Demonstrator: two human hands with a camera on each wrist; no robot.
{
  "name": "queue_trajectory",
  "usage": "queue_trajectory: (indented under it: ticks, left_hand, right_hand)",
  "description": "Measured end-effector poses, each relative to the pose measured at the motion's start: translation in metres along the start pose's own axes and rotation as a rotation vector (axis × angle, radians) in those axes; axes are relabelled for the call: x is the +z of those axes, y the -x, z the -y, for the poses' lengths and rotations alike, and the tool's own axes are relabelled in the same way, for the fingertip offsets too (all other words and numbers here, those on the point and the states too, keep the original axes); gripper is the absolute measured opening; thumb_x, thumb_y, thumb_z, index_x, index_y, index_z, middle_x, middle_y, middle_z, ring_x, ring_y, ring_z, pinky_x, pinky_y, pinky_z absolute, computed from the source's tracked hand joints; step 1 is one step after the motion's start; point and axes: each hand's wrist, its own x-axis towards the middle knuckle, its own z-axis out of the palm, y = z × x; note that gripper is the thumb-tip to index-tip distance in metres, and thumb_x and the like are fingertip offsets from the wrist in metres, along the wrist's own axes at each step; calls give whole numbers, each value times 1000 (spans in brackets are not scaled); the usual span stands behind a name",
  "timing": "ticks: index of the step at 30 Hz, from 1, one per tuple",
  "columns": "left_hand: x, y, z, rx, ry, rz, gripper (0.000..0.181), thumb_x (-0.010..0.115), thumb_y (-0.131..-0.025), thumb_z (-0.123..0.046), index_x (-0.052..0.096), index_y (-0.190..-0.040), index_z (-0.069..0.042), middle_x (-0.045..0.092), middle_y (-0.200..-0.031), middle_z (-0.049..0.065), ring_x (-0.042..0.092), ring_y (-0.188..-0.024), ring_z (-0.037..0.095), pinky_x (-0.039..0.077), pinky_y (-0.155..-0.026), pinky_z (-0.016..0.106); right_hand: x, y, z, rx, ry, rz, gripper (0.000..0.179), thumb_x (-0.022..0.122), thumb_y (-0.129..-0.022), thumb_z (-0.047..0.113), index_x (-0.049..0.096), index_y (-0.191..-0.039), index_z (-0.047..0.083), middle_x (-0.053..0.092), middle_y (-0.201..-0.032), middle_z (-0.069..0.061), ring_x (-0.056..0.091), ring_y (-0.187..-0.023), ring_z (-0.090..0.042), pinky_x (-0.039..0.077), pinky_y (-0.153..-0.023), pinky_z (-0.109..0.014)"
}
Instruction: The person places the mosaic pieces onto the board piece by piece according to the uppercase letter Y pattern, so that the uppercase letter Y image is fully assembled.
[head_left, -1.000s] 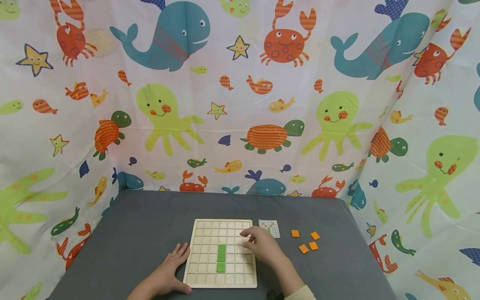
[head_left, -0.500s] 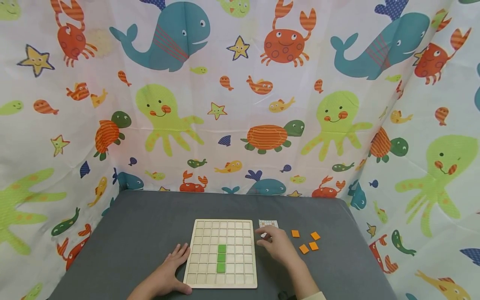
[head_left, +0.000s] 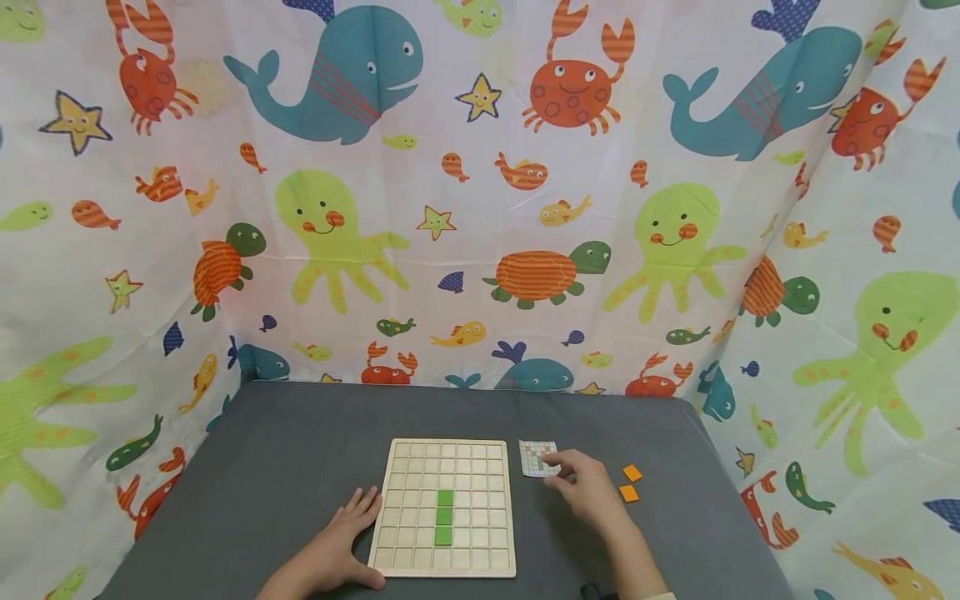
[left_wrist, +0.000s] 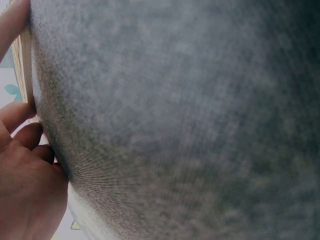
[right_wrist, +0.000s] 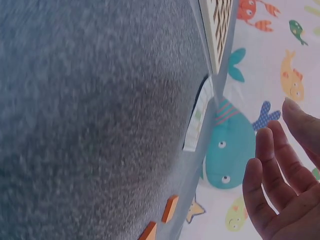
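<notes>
A pale wooden grid board (head_left: 480, 550) lies on the grey table, with a short column of green square tiles (head_left: 445, 514) in its middle. My left hand (head_left: 341, 542) touches the board's left side, fingers spread, thumb by the near corner. In the left wrist view its fingertips (left_wrist: 32, 132) lie along the board edge (left_wrist: 24, 75). My right hand (head_left: 588, 496) hovers right of the board, beside a small printed pattern card (head_left: 534, 458). The right wrist view shows that hand (right_wrist: 285, 190) loosely bent, thumb apart from the fingers, holding nothing visible. Orange square tiles (head_left: 628, 493) lie just beyond it.
Grey cloth (head_left: 315, 442) covers the table. A curtain (head_left: 480, 317) printed with sea animals stands behind it and along both sides. In the right wrist view, two orange tiles (right_wrist: 170, 209) and the card (right_wrist: 198, 117) lie near the far table edge.
My right hand has moved from over the board's right side rightward, past the card, and now hides some of the orange tiles. The left hand, board and green tiles stay in place.
</notes>
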Motion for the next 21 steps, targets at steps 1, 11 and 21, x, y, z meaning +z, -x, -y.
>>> queue_trajectory:
  ticks: [1,11,21]
  left_hand:
    - [0,0,0,3,0,1,132,96,-52,-48,31,-158,-5,18,-168,18,4,-155,46,8,-118,70]
    - [1,-2,-1,3,-1,7,133,96,-52,-49,30,-159,-5,18,-168,18,4,-155,46,8,-119,70]
    - [1,-2,2,8,-6,9,132,96,-53,-50,30,-159,-5,17,-168,18,4,-154,46,9,-118,71]
  right_hand:
    - [-2,0,-2,0,2,-8,33,82,-82,6,76,-114,14,72,-105,-6,63,-80,-13,56,-69,-27]
    - [-16,0,-17,29,13,-25,33,82,-83,6,75,-115,11,73,-106,-6,65,-84,-13,59,-72,-31]
    - [-31,0,-39,28,64,-45,32,82,-82,4,76,-113,10,73,-108,-7,67,-87,-16,57,-69,-29]
